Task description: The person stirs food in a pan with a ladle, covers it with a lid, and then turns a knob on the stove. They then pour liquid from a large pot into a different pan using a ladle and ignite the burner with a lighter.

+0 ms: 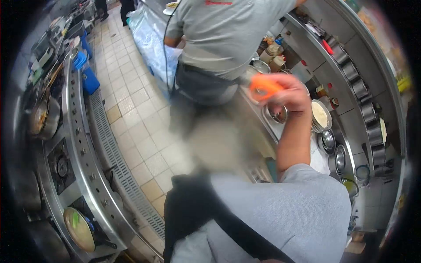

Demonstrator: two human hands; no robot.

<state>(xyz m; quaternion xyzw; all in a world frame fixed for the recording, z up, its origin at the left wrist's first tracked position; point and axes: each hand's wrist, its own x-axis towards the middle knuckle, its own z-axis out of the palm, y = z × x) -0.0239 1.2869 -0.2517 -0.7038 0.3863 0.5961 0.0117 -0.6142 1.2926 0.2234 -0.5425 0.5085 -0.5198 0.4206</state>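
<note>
My right hand (290, 94) is raised over the counter on the right, its fingers closed around an orange handle (265, 87). What the handle belongs to is blurred. Below the hand a round metal bowl (277, 114) sits on the counter, and a container of pale, powdery food (321, 116) stands just right of the wrist. My left hand is not visible.
A person in a grey shirt (223, 39) stands close ahead, beside a plastic-covered surface (153, 39). On the left runs a stove (81, 144) with a pan (79, 229) and a pot (51, 118). Metal containers (360, 90) line the right shelf.
</note>
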